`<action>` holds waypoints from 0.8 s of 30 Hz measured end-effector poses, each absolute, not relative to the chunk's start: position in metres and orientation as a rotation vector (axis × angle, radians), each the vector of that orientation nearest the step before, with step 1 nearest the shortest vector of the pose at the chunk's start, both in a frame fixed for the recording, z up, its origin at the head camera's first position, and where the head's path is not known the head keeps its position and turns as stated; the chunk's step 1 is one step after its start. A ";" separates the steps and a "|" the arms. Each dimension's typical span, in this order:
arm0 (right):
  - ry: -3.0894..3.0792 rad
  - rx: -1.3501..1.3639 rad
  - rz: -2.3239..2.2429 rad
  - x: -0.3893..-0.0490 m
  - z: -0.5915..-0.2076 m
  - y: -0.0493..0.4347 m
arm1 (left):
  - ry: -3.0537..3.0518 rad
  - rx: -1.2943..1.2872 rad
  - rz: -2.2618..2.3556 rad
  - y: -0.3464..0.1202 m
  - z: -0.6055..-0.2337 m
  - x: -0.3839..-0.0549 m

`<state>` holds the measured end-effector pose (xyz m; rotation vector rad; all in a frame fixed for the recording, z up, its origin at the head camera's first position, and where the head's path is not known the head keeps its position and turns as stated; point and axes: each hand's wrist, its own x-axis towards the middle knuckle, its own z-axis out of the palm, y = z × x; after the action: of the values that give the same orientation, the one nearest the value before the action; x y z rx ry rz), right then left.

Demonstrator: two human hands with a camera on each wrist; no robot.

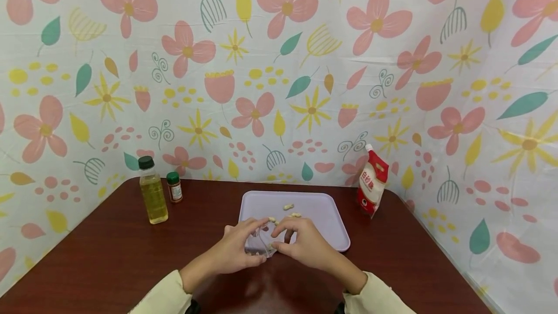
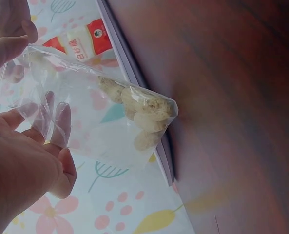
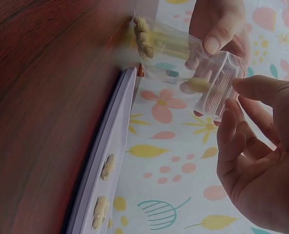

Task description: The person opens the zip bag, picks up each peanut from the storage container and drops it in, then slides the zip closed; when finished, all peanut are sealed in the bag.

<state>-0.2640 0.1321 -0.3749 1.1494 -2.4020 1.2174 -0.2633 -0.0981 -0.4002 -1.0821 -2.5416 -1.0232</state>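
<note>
A clear zip bag (image 2: pixel 86 100) hangs upright between both hands, with several unshelled peanuts (image 2: pixel 144 109) gathered in its bottom corner. My left hand (image 1: pixel 237 248) holds the bag from the left; in the right wrist view its thumb (image 3: pixel 215 43) presses the film and other fingers show through it. One more peanut (image 3: pixel 197 86) appears through the plastic below the zip strip. At the bag's mouth, my right hand (image 1: pixel 305 241) has its fingertips (image 3: pixel 239 85) on the edge and pinches it, though part of that contact is hidden. Loose peanuts (image 1: pixel 288 207) lie on the lilac tray (image 1: pixel 335 224) beyond the hands.
At the back left stand an oil bottle (image 1: pixel 153 195) with a black cap and a small green-capped jar (image 1: pixel 175 189). A red and white pouch (image 1: pixel 372 183) stands at the back right. Patterned cloth (image 1: pixel 279 86) hangs behind the dark wooden table (image 1: pixel 109 256).
</note>
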 end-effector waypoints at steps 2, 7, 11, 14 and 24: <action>-2.405 1.142 1.219 -0.264 -0.375 0.133 | -2.544 -1.083 -1.024 -0.099 -0.400 -0.263; -2.407 1.082 1.227 -0.264 -0.369 0.137 | -2.555 -1.065 -1.038 -0.100 -0.400 -0.264; -2.434 1.029 1.229 -0.269 -0.366 0.140 | -2.546 -1.042 -1.042 -0.101 -0.400 -0.265; -2.457 0.993 1.227 -0.277 -0.370 0.143 | -2.538 -1.026 -1.048 -0.101 -0.400 -0.265; -2.520 0.888 1.153 -0.299 -0.381 0.153 | -2.464 -0.963 -1.091 -0.102 -0.393 -0.264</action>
<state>-0.2986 0.1531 -0.3806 0.8878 -2.5196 1.1532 -0.2639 -0.1025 -0.3930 -0.9629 -2.4641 -1.0910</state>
